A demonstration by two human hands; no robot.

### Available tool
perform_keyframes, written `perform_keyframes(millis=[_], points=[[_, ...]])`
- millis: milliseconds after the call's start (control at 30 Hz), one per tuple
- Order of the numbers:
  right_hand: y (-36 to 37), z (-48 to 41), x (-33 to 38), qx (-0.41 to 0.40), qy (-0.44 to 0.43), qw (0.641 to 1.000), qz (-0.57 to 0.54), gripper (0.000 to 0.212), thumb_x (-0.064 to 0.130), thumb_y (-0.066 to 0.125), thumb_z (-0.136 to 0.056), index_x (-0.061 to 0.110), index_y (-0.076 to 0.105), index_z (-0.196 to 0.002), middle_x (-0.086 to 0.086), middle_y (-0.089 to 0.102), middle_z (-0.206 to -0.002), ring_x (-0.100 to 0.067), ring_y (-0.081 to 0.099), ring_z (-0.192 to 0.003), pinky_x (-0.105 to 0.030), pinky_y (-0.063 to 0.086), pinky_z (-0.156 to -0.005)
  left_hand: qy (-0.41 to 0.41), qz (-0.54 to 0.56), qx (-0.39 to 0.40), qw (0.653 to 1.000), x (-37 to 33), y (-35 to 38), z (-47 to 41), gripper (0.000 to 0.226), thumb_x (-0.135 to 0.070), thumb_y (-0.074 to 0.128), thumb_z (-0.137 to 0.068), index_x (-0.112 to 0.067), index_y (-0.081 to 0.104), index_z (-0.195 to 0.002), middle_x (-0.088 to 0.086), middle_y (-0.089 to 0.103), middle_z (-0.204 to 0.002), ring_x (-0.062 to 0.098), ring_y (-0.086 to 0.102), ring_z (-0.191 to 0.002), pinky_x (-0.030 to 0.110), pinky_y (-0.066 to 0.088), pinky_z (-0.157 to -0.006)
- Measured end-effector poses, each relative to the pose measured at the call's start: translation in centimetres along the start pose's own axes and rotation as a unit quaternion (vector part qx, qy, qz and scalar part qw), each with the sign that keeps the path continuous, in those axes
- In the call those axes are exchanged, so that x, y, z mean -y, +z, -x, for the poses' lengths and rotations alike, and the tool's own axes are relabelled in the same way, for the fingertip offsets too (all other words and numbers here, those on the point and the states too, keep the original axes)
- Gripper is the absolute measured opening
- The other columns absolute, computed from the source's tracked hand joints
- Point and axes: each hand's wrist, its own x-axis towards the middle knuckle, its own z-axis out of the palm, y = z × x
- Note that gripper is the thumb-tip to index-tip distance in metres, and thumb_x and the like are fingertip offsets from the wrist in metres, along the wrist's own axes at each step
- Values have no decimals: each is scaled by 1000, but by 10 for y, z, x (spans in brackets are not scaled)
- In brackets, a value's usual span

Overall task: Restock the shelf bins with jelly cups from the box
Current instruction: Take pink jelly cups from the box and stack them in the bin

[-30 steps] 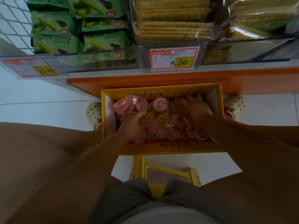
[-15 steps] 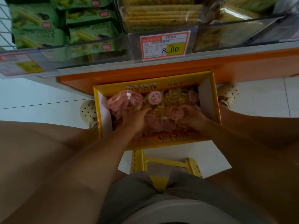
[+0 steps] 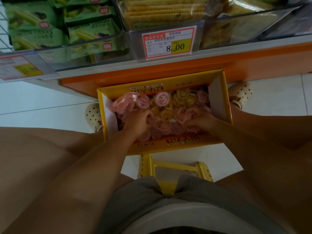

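Observation:
An open yellow cardboard box [image 3: 219, 98] sits on the floor between my feet, full of pink and yellow jelly cups [image 3: 162, 98]. Both my hands are down inside it. My left hand [image 3: 136, 122] has its fingers curled around pink cups near the box's near-left side. My right hand [image 3: 200, 119] grips a bunch of pink cups near the right side. The cups under my palms are hidden.
Clear shelf bins above hold green cookie packs [image 3: 42, 31] and cracker packs [image 3: 165, 9], behind a price tag [image 3: 168, 42]. An orange shelf base [image 3: 253, 65] runs behind the box. A yellow stool [image 3: 175, 168] is under me on white floor tiles.
My right hand has pulled back from the box's far side toward the near right and closed on pink cups. My left hand has curled tighter. The view shifted down slightly.

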Motion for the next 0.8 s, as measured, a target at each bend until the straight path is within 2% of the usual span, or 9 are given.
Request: perform_keyframes(millis=[100, 200, 333, 400, 500, 600, 667, 733, 800], points=[[0, -4, -1, 0, 0, 1000, 24, 37, 19, 78, -78, 17, 59, -110, -3, 63, -106, -20, 62, -99, -36, 53, -86, -33, 115, 38, 992, 4, -13, 5, 30, -39, 72, -84, -20, 59, -103, -1, 66, -102, 17, 61, -94, 33, 46, -76], [1, -8, 0, 0, 9, 999, 50, 44, 27, 79, -75, 21, 57, -114, -1, 60, -109, -20, 60, -101, -38, 53, -90, -64, 184, 88, 977, 13, -26, 13, 30, -32, 72, -85, -25, 55, -109, -2, 62, -104, 17, 60, -96, 40, 51, -84], [5, -10, -1, 11, -2, 998, 67, 57, 40, 82, -66, 22, 59, -115, 1, 64, -110, -19, 62, -103, -40, 53, -91, -92, 220, 116, 964, 20, -46, 22, 31, -28, 65, -91, -25, 57, -121, -5, 60, -112, 14, 58, -103, 33, 50, -85], [8, -8, 0, 11, -5, 996, 85, 53, 39, 81, -69, 22, 58, -114, 3, 62, -107, -18, 60, -101, -35, 53, -87, -116, 198, 136, 964, 21, -50, 25, 21, -26, 54, -96, -21, 59, -117, -3, 58, -111, 12, 56, -97, 31, 48, -80], [11, -3, 1, 18, -10, 996, 83, 37, 26, 77, -78, 18, 59, -109, 6, 60, -105, -16, 57, -104, -27, 48, -78, -174, 193, 161, 952, 18, -40, 33, 25, -25, 43, -101, -12, 56, -118, 1, 58, -93, 11, 50, -71, 27, 42, -62], [14, -2, 2, 46, -12, 994, 102, 42, 26, 77, -78, 22, 56, -114, 3, 58, -112, -14, 57, -103, -25, 48, -74, -168, 212, 179, 946, 13, -28, 44, 23, -32, 55, -96, -24, 53, -117, -6, 60, -97, 8, 54, -79, 22, 42, -65], [15, -1, 4, 60, -8, 992, 111, 48, 27, 77, -79, 26, 52, -120, 3, 56, -113, -10, 56, -97, -24, 48, -72, -124, 174, 169, 962, 13, -23, 45, 42, -42, 70, -85, -25, 54, -120, -11, 58, -100, 7, 56, -87, 21, 40, -70], [16, -2, 4, 66, -3, 991, 116, 52, 27, 77, -79, 29, 49, -123, 3, 55, -117, -11, 56, -99, -26, 49, -76, -102, 153, 149, 972, 15, -19, 42, 55, -47, 76, -78, -25, 57, -124, -10, 59, -109, 12, 59, -101, 23, 41, -80], [18, -2, 4, 67, -3, 990, 126, 55, 27, 77, -78, 30, 48, -125, 2, 53, -122, -16, 54, -107, -29, 49, -84, -112, 148, 135, 973, 17, -15, 40, 51, -45, 74, -79, -25, 60, -124, -5, 61, -120, 17, 57, -110, 25, 41, -87]])
